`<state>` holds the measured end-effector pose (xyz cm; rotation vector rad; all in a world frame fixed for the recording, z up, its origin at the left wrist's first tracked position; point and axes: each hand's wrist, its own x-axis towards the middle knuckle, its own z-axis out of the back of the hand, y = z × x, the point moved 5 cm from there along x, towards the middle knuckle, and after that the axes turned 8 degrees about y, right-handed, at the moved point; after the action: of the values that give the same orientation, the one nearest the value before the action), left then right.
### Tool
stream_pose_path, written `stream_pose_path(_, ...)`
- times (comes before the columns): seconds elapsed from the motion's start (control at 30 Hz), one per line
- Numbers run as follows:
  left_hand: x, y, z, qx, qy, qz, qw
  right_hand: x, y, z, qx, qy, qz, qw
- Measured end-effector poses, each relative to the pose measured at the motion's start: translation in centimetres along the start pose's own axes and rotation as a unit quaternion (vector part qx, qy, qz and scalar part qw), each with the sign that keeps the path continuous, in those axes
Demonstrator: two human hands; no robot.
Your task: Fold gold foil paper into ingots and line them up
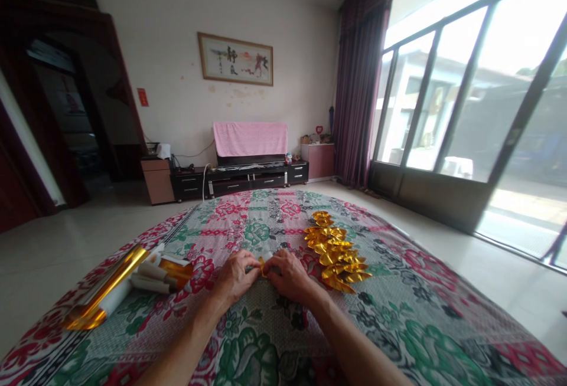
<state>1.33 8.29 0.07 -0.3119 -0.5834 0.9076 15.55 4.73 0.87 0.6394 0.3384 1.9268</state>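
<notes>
My left hand (238,274) and my right hand (287,274) meet over the middle of the patterned tablecloth (252,232). Between their fingertips is a small piece of gold foil paper (261,267) with a white side showing. Both hands pinch it, one from each side; much of it is hidden by the fingers. To the right of my right hand lies a row of folded gold foil pieces (336,250), boat-like with pointed ends. Left of my left hand, rolled sheets of gold foil paper (110,285) lie in a loose heap, white backs partly outward.
The round table's edge curves away on both sides. Beyond it stand a low black TV cabinet (234,184) and a screen under a pink cloth (250,139). Glass doors (452,97) with a purple curtain (358,85) are at the right, and a dark doorway (66,108) at the left.
</notes>
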Motion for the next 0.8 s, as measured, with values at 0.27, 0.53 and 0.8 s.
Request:
stream_pose_path(0.27,0.0,0.1,0.0,-0.005,-0.001,0.004,1.0,-0.3,0.7,0.1,-0.038,-0.034,-0.053,0.997)
stream_pose_path(0.53,0.0,0.2,0.0,-0.008,0.004,0.003,1.0,-0.1,0.0,-0.2,0.001,-0.006,-0.038,0.999)
stream_pose_path(0.8,0.1,0.3,-0.1,-0.012,0.006,0.002,1.0,0.3,-0.6,-0.4,0.015,0.007,0.0,1.0)
